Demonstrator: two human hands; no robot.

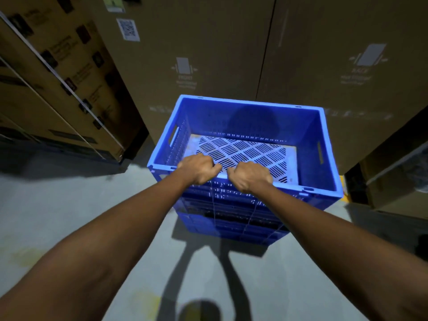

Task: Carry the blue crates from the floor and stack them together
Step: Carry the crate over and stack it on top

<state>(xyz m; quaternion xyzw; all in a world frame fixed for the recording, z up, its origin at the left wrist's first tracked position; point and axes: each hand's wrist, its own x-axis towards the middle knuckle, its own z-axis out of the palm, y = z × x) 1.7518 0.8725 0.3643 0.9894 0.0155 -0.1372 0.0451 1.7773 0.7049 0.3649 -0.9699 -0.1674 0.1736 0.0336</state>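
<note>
A blue crate [310,126] with slotted walls and a perforated floor sits on top of a stack of blue crates [231,218] on the grey floor. It is empty inside. My left hand [199,169] and my right hand [249,177] both grip its near rim, close together near the middle, fingers curled over the edge. Both arms reach straight out from the bottom of the view. The lower crates show only their near side beneath the top one.
Tall cardboard boxes [208,54] stand right behind the stack. Strapped cartons on a pallet [53,93] are at the left and more boxes [398,172] at the right. Grey concrete floor [69,205] lies in front, with my shadow on it.
</note>
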